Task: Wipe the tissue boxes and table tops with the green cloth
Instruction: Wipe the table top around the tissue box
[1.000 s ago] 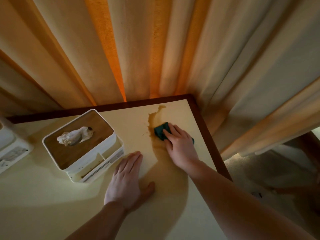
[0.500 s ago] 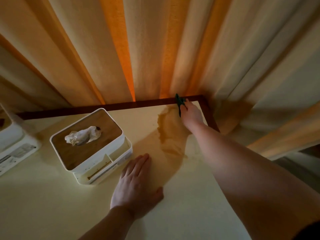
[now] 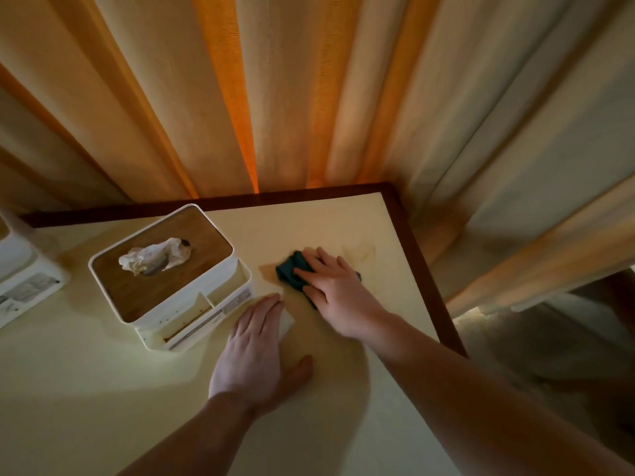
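Fingers (image 3: 318,257) of right hand (image 3: 338,292) spread, pressing dark green cloth (image 3: 292,271), bunched up, on table (image 3: 103,389); left hand (image 3: 256,352) flat w/ fingers together.

A single head-worn camera gives the only view, so no second view shares any part of the scene. It looks forward and steeply down from above the near side of a table (image 3: 103,389), close enough that both forearms reach in from the bottom edge. The lens is wide: the curtain (image 3: 275,97) behind the table fans outward toward the top corners. The table's far right corner sits right of centre. A tissue box (image 3: 165,269) lies left of centre, and a second white box (image 3: 24,280), cut by the left edge, is probably another one. Floor shows dimly at lower right.
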The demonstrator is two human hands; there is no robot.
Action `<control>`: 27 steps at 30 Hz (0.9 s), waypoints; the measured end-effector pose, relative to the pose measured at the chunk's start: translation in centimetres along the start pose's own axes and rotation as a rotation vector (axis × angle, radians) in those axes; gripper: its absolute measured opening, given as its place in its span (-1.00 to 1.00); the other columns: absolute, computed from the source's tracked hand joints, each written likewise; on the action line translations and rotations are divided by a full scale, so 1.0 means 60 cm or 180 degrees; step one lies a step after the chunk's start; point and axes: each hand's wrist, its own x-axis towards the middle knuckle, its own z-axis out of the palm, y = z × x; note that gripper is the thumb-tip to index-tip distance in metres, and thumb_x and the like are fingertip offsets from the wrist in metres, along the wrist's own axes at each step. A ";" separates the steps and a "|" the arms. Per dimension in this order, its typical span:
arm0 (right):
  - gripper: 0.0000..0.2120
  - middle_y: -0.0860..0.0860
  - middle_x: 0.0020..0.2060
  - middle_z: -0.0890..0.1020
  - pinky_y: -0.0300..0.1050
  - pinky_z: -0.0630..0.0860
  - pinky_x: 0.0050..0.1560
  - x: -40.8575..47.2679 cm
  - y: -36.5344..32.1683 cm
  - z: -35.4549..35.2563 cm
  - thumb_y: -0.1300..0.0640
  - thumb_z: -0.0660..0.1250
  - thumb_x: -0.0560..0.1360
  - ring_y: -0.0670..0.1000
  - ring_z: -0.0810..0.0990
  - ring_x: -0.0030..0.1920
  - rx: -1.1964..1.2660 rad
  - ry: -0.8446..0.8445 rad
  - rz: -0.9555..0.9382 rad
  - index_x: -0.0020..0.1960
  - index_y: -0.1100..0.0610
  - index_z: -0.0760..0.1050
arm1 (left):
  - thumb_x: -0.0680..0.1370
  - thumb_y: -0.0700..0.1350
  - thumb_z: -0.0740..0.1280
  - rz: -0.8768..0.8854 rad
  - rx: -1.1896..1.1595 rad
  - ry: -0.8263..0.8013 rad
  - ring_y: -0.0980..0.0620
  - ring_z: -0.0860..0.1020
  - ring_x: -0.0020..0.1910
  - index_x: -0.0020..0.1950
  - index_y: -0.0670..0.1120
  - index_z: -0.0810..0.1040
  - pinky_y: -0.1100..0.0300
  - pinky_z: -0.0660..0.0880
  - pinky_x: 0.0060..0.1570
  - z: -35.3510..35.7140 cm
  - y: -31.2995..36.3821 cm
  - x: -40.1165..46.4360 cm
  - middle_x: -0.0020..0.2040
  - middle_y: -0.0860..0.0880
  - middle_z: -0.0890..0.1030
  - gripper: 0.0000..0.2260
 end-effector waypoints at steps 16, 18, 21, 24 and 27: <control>-0.54 0.02 0.68 0.06 0.12 -0.15 0.63 0.078 0.056 -0.073 0.06 -0.04 0.78 0.12 -0.07 0.67 0.0234 0.0312 0.1150 0.67 0.03 0.14 | 0.37 0.44 0.25 -0.0015 -0.0121 0.0123 0.06 0.18 0.54 0.62 -0.06 0.25 0.16 0.05 0.53 -0.006 0.005 -0.006 0.57 0.07 0.26 -0.07; -0.54 0.04 0.67 0.10 0.05 -0.14 0.62 0.077 0.027 -0.068 0.05 -0.03 0.78 0.12 -0.03 0.67 0.0379 0.0204 0.0969 0.67 0.04 0.12 | 0.37 0.44 0.26 -0.0032 -0.0147 0.0129 0.08 0.16 0.54 0.62 -0.05 0.23 0.18 0.05 0.52 -0.005 0.004 -0.005 0.56 0.08 0.25 -0.06; -0.54 -0.01 0.67 0.13 -0.08 -0.17 0.60 0.047 -0.002 -0.042 0.05 -0.01 0.78 0.04 -0.03 0.67 0.0555 0.0018 0.0585 0.66 0.04 0.17 | 0.37 0.46 0.26 -0.0017 -0.0081 0.0072 0.07 0.20 0.55 0.61 -0.07 0.26 0.18 0.06 0.52 -0.003 0.001 -0.002 0.56 0.06 0.28 -0.06; -0.57 -0.04 0.66 0.16 -0.10 -0.19 0.60 -0.013 -0.009 -0.010 0.09 0.06 0.77 0.01 -0.05 0.67 0.0596 -0.0049 0.0266 0.62 0.09 0.29 | 0.36 0.45 0.22 -0.0075 -0.0067 0.0054 0.07 0.16 0.57 0.61 -0.07 0.24 0.21 0.02 0.53 -0.003 0.005 -0.002 0.58 0.06 0.25 -0.05; -0.58 0.03 0.64 0.23 0.09 -0.07 0.64 -0.086 -0.014 0.019 0.07 0.10 0.74 0.10 0.03 0.67 0.0182 0.0014 0.0113 0.57 0.10 0.38 | 0.36 0.37 0.22 -0.0127 -0.0120 0.0062 0.10 0.08 0.59 0.64 -0.04 0.16 0.22 -0.03 0.54 -0.005 0.010 -0.003 0.60 0.09 0.16 -0.07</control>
